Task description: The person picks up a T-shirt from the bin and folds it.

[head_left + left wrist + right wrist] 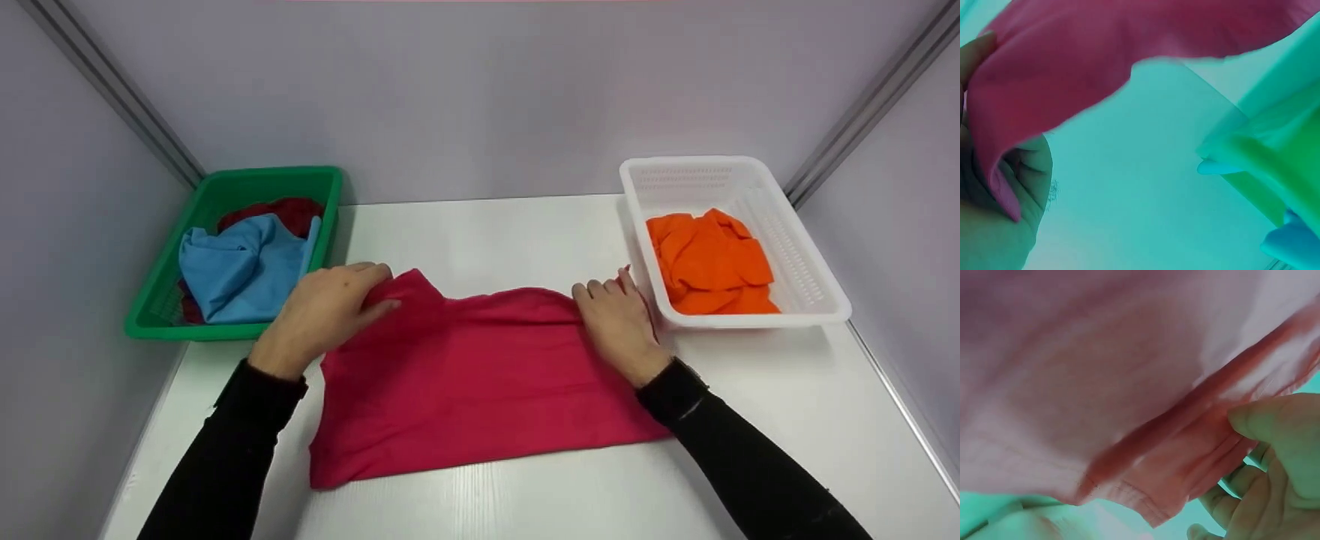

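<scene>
Clock directions taken from the head view, red cloth at the dial's centre.

Left grip, 10 o'clock: grasping the red cloth; its wrist view shows fabric passing between fingers and palm. A peaked bit of the far edge rises just beside the fingertips, at their 2 o'clock. Right grip, 2 o'clock: pinching the same cloth, thumb on top, fingers curled below. 2 black sleeves, from 7 and 5 o'clock.

Red cloth spread between the 2 grips on the white tabletop; near edge fairly straight, far edge wavy, shallow creases across.

Farther out, 10 o'clock: green basket, holding blue cloth over dark red cloth. 2 o'clock: white basket, near the right grip, crumpled orange cloth inside. 12 o'clock: pale back wall.
</scene>
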